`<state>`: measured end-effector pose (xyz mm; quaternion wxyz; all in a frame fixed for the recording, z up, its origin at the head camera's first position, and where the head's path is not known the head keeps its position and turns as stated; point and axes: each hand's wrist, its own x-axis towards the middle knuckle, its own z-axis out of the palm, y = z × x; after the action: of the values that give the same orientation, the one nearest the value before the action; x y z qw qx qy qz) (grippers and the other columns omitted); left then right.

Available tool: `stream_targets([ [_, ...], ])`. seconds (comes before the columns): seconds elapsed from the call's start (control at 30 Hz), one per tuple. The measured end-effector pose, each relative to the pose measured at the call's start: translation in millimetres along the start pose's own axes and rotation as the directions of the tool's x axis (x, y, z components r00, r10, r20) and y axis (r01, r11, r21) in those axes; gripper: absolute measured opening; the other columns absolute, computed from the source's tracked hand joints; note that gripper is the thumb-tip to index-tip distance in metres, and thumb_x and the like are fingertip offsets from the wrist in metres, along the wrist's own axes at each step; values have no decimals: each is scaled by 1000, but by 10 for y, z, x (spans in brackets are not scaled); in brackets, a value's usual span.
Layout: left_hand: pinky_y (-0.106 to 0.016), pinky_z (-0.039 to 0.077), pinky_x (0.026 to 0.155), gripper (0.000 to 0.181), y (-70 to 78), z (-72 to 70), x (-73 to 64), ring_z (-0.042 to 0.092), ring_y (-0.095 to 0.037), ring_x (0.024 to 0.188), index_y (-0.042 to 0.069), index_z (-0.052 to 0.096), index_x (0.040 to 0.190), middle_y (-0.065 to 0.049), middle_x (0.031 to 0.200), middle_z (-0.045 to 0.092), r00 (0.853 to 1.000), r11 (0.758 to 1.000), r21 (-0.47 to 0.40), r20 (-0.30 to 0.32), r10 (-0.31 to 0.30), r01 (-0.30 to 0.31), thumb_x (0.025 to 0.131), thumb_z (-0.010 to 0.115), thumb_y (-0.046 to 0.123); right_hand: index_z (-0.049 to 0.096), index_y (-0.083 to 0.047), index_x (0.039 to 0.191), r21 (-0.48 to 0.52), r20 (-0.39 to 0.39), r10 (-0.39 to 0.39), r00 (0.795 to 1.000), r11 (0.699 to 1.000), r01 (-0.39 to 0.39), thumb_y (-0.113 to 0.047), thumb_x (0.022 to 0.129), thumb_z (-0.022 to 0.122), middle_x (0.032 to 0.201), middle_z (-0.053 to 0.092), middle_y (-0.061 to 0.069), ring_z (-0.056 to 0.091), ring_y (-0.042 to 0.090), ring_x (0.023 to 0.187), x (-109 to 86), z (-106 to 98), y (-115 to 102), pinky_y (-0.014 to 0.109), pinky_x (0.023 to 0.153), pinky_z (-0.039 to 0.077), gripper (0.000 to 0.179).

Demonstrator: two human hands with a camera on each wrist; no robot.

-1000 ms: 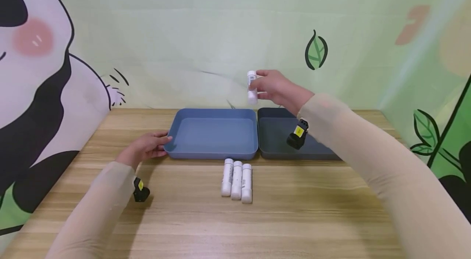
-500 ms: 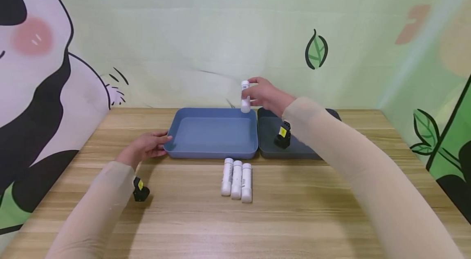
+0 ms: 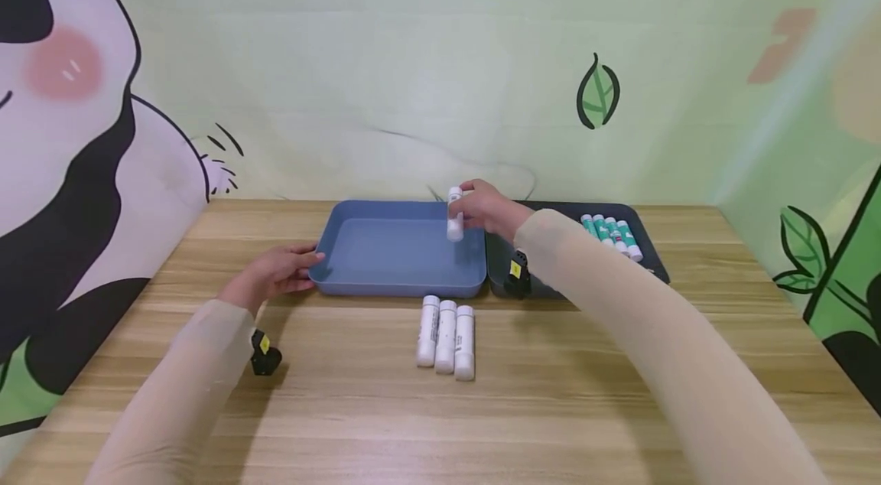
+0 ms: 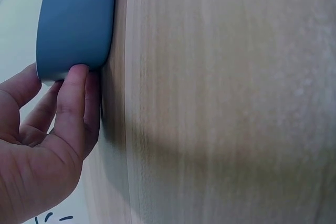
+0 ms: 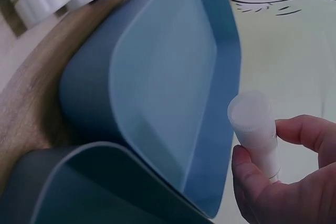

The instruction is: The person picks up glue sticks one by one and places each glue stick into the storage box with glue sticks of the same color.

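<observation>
Between the thumb and fingers of my right hand (image 3: pixel 487 206), a white glue stick (image 3: pixel 454 229) is held upright over the right end of the blue tray (image 3: pixel 399 290). The right wrist view shows the stick's ridged round end (image 5: pixel 251 116) toward the camera. My left hand (image 3: pixel 278 271) holds the blue tray's left end, thumb at the rim and fingers against the outer wall (image 4: pixel 79 35). In front of the tray, three more white glue sticks (image 3: pixel 446 336) lie side by side on the wooden table.
A dark grey tray (image 3: pixel 505 288) stands against the blue tray's right side, partly hidden by my right sleeve. Several teal-and-white sticks (image 3: pixel 611 234) lie in its right part. A printed green backdrop (image 3: pixel 310 87) rises behind the table (image 3: pixel 344 408).
My right hand has moved down and slightly left with the glue stick, from above the trays' back edge to over the blue tray. The teal sticks have come into view. My left hand stays put.
</observation>
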<state>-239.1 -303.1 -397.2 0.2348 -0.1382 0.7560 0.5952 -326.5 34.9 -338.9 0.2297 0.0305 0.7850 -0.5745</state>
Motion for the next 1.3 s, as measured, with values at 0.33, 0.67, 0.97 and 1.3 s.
stream_targets([
  [0.33, -16, 60, 75, 67, 9, 7, -7, 61, 0, 76, 9, 20, 164, 11, 83, 63, 1000, 1000, 4, -24, -9, 9, 107, 54, 23, 31, 2, 154, -147, 55, 19, 998, 989, -10, 7, 91, 63, 156, 39, 24, 53, 35, 134, 70, 109, 146, 44, 114, 51, 70],
  [0.67, -16, 60, 75, 67, -24, 18, -19, 61, 0, 76, 8, 20, 163, 12, 82, 63, 1000, 1000, 10, -11, -2, 2, 107, 53, 22, 35, 5, 154, -391, 6, -9, 1000, 920, 11, 0, 92, 66, 152, 47, 24, 59, 33, 131, 202, 207, 314, 38, 106, 57, 70],
  [0.97, -16, 60, 75, 67, -15, 33, -19, 60, 1, 78, 8, 20, 163, 13, 84, 63, 1000, 1000, 3, -15, 12, -12, 107, 54, 21, 47, 3, 148, -690, 16, -225, 974, 703, 174, -7, 91, 68, 144, 57, 23, 62, 32, 118, 178, 243, 376, 37, 97, 56, 62],
  [1.3, -15, 60, 74, 67, -1, 22, -5, 60, 1, 77, 7, 19, 163, 12, 83, 63, 1000, 1000, 3, -11, 14, -14, 108, 53, 21, 73, 8, 104, -910, 120, -308, 944, 345, 229, -7, 95, 61, 109, 74, 21, 62, 29, 95, 275, 239, 375, 40, 106, 49, 21],
])
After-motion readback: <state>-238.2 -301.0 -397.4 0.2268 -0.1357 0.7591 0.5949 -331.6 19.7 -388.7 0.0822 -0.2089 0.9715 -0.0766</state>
